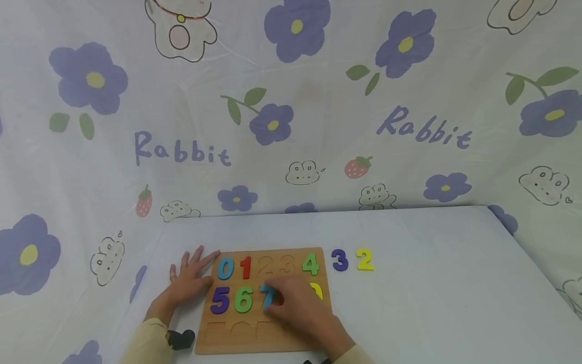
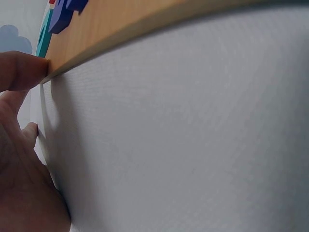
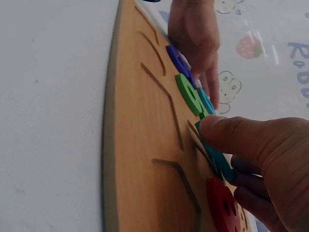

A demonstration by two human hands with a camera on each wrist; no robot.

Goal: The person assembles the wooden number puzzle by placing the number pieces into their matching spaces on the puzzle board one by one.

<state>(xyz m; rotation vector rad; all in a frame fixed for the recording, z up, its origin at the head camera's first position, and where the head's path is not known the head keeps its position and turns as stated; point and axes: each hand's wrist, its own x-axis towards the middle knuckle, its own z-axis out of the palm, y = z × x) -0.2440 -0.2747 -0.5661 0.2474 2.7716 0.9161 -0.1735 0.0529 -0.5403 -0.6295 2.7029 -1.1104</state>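
Observation:
A wooden number board (image 1: 273, 342) lies flat on the white table. My right hand (image 1: 297, 303) pinches the blue number 7 (image 1: 269, 297) between thumb and fingers, close over its recess in the second row. In the right wrist view the number 7 (image 3: 218, 157) is tilted, and part of the recess shows beneath it. The green 6 (image 1: 243, 300) sits to its left, and the red 8 (image 3: 221, 205) sits on its other side, hidden by my hand in the head view. My left hand (image 1: 188, 280) rests at the board's left edge, fingers spread, thumb touching the side.
In the top row are the blue 0 (image 1: 225, 268), red 1 (image 1: 245, 267) and green 4 (image 1: 311, 264), with bare 2 and 3 recesses between. A purple 3 (image 1: 339, 260) and yellow 2 (image 1: 365, 259) lie right of the board. A patterned curtain (image 1: 318, 101) hangs behind.

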